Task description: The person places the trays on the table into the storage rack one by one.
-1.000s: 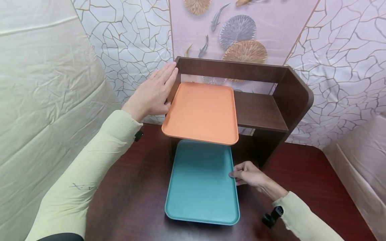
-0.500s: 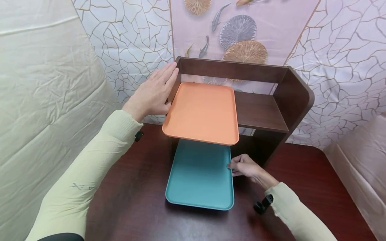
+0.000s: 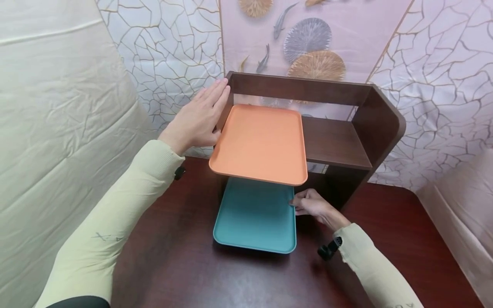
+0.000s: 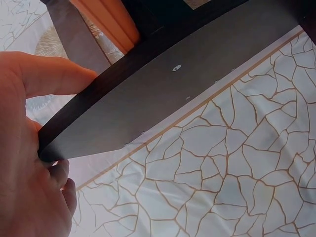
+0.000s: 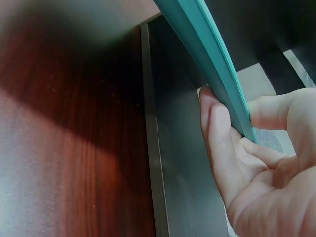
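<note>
My right hand (image 3: pixel 313 205) pinches the right rim of a teal tray (image 3: pixel 254 222) in the head view. Thumb and fingers (image 5: pixel 222 123) lie on opposite faces of that rim in the right wrist view. The tray's far end is hidden under an orange tray (image 3: pixel 262 143), which lies on the upper shelf and juts out in front. My left hand (image 3: pixel 196 115) rests against the left side panel (image 4: pixel 163 79) of a dark brown desktop shelf (image 3: pixel 339 141), fingers straight in the head view. Its thumb touches the panel's front edge in the left wrist view.
The shelf stands on a reddish-brown table (image 3: pixel 173 256). Patterned cloth (image 3: pixel 173 51) hangs behind it. Pale fabric (image 3: pixel 69 128) bounds the left side, and more fabric (image 3: pixel 462 209) covers the right. The shelf's right panel (image 3: pixel 379 128) rises beside the upper level.
The teal tray has slid away from me, farther under the orange tray, my right hand moving along with it. My left hand and the orange tray hold their places.
</note>
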Available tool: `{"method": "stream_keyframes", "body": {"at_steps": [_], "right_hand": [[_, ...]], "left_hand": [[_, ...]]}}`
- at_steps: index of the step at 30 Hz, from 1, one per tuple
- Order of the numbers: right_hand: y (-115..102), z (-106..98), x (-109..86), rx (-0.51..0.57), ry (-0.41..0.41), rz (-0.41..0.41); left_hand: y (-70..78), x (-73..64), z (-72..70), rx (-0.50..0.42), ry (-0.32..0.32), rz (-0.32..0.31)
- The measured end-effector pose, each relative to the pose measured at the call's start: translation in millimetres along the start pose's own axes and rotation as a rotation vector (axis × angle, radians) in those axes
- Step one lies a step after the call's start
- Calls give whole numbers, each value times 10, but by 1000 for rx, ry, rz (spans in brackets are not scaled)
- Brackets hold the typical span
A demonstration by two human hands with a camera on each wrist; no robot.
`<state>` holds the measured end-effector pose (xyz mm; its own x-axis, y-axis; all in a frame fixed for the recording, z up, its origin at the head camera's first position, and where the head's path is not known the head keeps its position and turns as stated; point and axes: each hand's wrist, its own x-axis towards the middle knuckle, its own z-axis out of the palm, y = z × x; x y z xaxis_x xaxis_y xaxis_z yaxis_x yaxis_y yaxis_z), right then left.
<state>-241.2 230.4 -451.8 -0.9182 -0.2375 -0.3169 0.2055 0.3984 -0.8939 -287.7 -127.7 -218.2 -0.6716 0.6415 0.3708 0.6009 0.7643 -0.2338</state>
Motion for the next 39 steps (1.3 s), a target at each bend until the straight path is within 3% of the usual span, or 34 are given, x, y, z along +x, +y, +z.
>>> {"method": "stream_keyframes", "body": {"at_steps": [20,28,39], "right_hand": [[88,-105,448,70,48,27],[104,-76,547,84,90,60],[143,-52,687,81,77,60]], "left_hand": [[-27,7,34,1,19,0],[-7,9,19,-2,-1,-2],[-6,14,13,-1,-6,-6]]}}
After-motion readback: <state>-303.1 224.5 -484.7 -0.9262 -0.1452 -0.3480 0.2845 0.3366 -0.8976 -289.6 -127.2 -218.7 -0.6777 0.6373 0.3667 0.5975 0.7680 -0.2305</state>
